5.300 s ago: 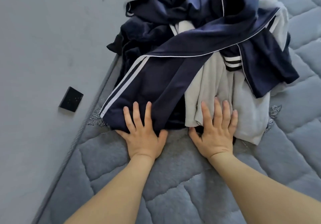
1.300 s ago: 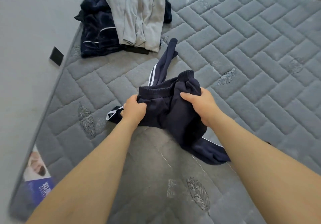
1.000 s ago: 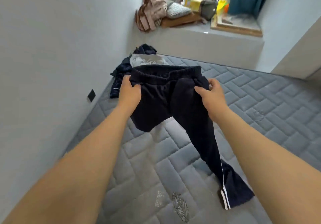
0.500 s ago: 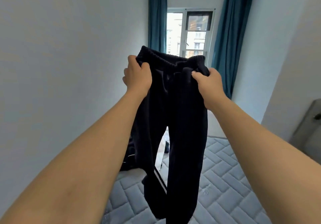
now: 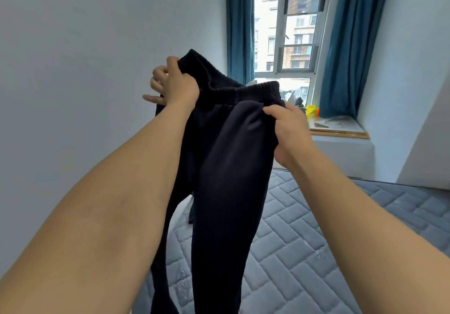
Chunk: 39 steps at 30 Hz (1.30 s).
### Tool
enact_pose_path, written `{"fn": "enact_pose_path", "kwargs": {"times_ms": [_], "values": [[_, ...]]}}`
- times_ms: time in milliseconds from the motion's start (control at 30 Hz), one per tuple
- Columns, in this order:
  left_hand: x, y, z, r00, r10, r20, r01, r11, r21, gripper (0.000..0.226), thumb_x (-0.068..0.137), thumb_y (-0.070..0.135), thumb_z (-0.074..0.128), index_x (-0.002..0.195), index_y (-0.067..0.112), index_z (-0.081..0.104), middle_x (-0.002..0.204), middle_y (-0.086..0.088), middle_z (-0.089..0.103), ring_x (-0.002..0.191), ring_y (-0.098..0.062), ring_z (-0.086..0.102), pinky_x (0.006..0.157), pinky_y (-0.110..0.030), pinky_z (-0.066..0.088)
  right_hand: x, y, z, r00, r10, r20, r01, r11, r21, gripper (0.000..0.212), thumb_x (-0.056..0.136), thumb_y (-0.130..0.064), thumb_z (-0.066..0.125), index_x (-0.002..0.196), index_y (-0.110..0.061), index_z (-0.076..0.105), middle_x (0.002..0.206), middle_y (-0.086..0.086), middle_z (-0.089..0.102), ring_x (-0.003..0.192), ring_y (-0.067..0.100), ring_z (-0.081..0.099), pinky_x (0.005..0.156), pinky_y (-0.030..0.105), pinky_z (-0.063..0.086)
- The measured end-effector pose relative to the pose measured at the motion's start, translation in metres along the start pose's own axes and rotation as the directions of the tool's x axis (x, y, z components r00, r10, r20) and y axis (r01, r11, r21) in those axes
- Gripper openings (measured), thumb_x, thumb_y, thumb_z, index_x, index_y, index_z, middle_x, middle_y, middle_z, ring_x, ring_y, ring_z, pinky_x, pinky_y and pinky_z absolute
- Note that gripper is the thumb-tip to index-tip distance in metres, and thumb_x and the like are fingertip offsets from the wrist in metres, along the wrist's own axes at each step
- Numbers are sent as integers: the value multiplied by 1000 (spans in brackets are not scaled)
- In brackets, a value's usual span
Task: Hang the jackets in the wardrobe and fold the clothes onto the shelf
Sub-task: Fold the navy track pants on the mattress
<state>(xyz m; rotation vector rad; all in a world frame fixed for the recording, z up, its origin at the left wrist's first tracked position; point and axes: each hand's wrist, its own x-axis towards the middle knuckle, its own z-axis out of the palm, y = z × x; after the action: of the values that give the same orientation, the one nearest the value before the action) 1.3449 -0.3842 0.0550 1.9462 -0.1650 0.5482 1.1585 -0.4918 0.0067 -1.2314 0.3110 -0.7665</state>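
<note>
I see both hands up in front of the window, holding the dark navy fleece track trousers [image 5: 226, 167] by the elastic waistband, legs hanging over the grey quilted mattress [image 5: 304, 252]. Left hand [image 5: 179, 87] pinches the far waistband corner, some fingers loose behind the cloth. Right hand [image 5: 289, 128] is clamped on the near edge just below the band.

My read: this is the shake-out before the fold. To do it well, level the two grips, pull the waistband taut so the legs hang parallel, then bring one leg onto the other before laying it flat. Avoid a twisted seam; the lower legs run out of frame, so I can't tell if they're straight.

Versus half a second ago: hands are wider apart, waistband opened out, left hand raised above the right.
</note>
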Motion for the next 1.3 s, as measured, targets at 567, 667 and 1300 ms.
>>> {"fn": "enact_pose_path", "kwargs": {"times_ms": [567,667,1300], "values": [[-518,116,519,547,44,836,-294,945,142,66,53,5,18,105,39,39,140,-3,27,139,-29,15,111,-65,-19,-43,118,-630,660,347,-666,-392,916,88,21,91,-13,52,112,-16,53,100,6,66,82,19,64,57,28,55],[-668,93,618,388,41,921,-367,923,114,69,66,-1,25,121,35,45,151,-5,22,145,-27,9,111,-65,-18,-76,180,-772,509,328,-796,-479,876,55,25,95,-22,52,120,-23,47,109,4,64,97,23,64,84,43,58],[-897,-265,597,-22,-370,929,-578,763,290,66,94,45,46,153,36,19,161,0,14,144,-31,19,117,-49,20,-228,462,-873,-350,520,-779,-637,477,605,78,87,-19,60,153,-29,19,157,4,24,130,36,41,107,52,38]]}}
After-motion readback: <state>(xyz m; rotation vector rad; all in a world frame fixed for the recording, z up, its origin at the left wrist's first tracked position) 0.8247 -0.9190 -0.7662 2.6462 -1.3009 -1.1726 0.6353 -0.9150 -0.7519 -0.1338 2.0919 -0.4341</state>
